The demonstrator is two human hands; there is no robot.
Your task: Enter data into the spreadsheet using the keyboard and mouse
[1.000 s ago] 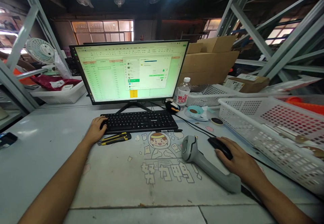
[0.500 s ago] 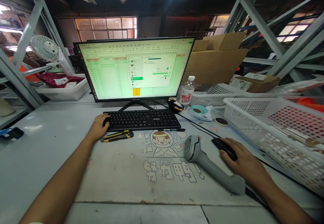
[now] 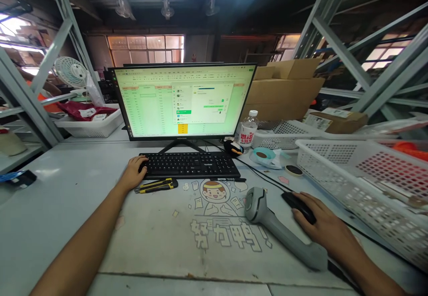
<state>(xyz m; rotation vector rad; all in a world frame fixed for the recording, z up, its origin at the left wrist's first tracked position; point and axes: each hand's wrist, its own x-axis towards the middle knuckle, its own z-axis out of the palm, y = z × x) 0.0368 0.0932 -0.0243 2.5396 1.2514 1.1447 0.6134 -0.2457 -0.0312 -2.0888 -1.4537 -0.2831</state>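
My left hand (image 3: 133, 172) rests on the left end of a black keyboard (image 3: 192, 164), fingers curled over the keys. My right hand (image 3: 321, 224) lies over a black mouse (image 3: 298, 204) on the desk, gripping it. A grey handheld barcode scanner (image 3: 281, 228) lies on the desk just left of that hand. A monitor (image 3: 185, 100) with a green spreadsheet and a chat window stands behind the keyboard. A yellow and black utility knife (image 3: 156, 185) lies under the keyboard's left corner.
A white perforated basket (image 3: 361, 184) fills the right side. A water bottle (image 3: 248, 131), a tape roll (image 3: 264, 155) and cardboard boxes (image 3: 284, 88) stand behind it. Another white basket (image 3: 90, 126) and a small fan (image 3: 70, 71) sit at the back left. Metal shelf frames flank the desk.
The view has tilted and shifted slightly, so everything sits a little lower and to the right. Both hands stay on the keyboard and mouse.
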